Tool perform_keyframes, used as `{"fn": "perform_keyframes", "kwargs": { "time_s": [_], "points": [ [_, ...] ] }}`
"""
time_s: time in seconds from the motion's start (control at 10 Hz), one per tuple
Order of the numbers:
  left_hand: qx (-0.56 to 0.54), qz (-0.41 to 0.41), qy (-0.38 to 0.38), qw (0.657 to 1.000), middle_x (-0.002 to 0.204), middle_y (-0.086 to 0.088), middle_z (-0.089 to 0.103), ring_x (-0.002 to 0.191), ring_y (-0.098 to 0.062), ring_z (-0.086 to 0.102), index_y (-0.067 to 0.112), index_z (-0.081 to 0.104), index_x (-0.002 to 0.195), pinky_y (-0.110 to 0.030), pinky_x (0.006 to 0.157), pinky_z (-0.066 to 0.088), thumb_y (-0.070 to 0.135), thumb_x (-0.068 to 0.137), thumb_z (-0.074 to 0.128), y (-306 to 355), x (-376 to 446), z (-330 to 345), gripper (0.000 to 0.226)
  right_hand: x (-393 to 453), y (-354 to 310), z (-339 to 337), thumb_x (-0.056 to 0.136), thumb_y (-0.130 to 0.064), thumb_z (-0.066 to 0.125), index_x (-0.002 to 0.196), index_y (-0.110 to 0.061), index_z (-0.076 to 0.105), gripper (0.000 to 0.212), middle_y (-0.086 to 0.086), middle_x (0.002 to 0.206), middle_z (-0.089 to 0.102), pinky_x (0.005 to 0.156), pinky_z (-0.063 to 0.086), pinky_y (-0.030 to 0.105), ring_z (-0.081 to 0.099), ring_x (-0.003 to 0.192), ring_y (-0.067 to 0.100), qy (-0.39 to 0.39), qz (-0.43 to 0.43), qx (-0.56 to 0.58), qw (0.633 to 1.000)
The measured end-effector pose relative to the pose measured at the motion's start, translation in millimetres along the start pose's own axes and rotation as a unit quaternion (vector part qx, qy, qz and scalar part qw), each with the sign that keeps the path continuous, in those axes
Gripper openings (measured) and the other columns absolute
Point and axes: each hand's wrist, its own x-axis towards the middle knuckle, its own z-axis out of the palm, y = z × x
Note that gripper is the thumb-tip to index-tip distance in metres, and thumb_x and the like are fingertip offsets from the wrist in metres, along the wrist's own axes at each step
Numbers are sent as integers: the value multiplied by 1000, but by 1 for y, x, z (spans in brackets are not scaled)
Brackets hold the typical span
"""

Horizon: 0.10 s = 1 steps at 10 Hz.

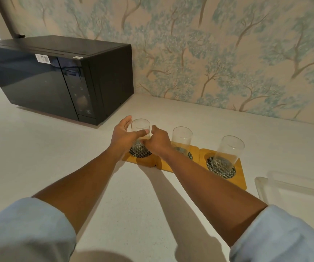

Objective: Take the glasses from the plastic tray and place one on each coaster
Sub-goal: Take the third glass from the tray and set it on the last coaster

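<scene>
Three wooden coasters with dark woven centres lie in a row on the white counter. A clear glass stands upright on each. The left glass (pixel 140 127) is on the left coaster (pixel 143 159); my left hand (pixel 123 136) wraps its left side and my right hand (pixel 159 139) touches its right side. The middle glass (pixel 182 138) stands on the middle coaster (pixel 164 164), partly hidden by my right forearm. The right glass (pixel 229 151) stands on the right coaster (pixel 241 178). The clear plastic tray (pixel 262 188) sits at the right edge, with no glass visible in it.
A black microwave (pixel 58 76) stands at the back left, close to the left glass. A wall with tree-pattern wallpaper (pixel 228 53) runs behind the counter. White counter surface (pixel 133 195) stretches in front of the coasters.
</scene>
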Motion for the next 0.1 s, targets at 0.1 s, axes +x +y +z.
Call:
{"fn": "perform_keyframes", "kwargs": {
  "time_s": [0.1],
  "points": [
    [-17, 52, 61, 997, 155, 3, 43, 140, -23, 41, 28, 43, 147, -45, 109, 40, 47, 84, 72, 13, -8, 0, 72, -9, -7, -7, 82, -28, 71, 132, -5, 49, 59, 15, 130, 61, 76, 48, 30, 61, 111, 30, 16, -22, 17, 999]
  ]
}}
